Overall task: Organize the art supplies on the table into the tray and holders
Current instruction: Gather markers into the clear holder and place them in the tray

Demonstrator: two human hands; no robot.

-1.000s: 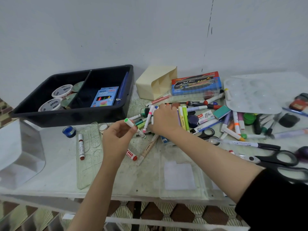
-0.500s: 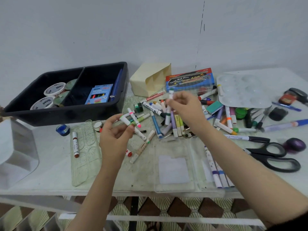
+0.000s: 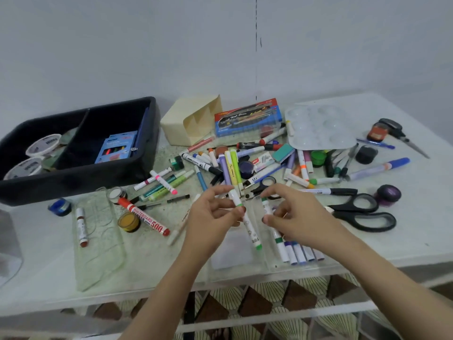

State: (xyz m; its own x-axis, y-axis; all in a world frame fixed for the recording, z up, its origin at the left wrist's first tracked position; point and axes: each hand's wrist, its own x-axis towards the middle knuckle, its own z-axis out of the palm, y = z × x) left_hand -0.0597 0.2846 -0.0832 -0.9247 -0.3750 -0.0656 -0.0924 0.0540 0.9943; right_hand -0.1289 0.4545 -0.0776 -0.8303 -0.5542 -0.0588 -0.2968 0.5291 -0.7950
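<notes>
My left hand [image 3: 210,217] pinches a white marker with light green ends [image 3: 247,225] over the table's front middle. My right hand [image 3: 291,214] grips a white marker with dark green bands [image 3: 267,207] just to its right. Both hands hover above a clear plastic case [image 3: 235,260]; several white markers [image 3: 300,252] lie in its right half. A heap of loose markers [image 3: 228,168] spreads behind the hands. The black tray [image 3: 73,177] sits at the back left with round tubs and a blue crayon box inside. A cream holder [image 3: 193,121] lies tipped beside the tray.
A red whiteboard marker [image 3: 144,217], an orange paint pot [image 3: 128,222] and a clear stencil ruler [image 3: 98,236] lie to the left. Black scissors [image 3: 362,214], a purple pot [image 3: 388,195], a white palette [image 3: 318,128] and a blue pencil box [image 3: 247,117] occupy the right and back.
My right hand came back from the marker heap toward the front with a marker. My left hand shifted right to meet it, still holding its marker. The view moved closer and rightward.
</notes>
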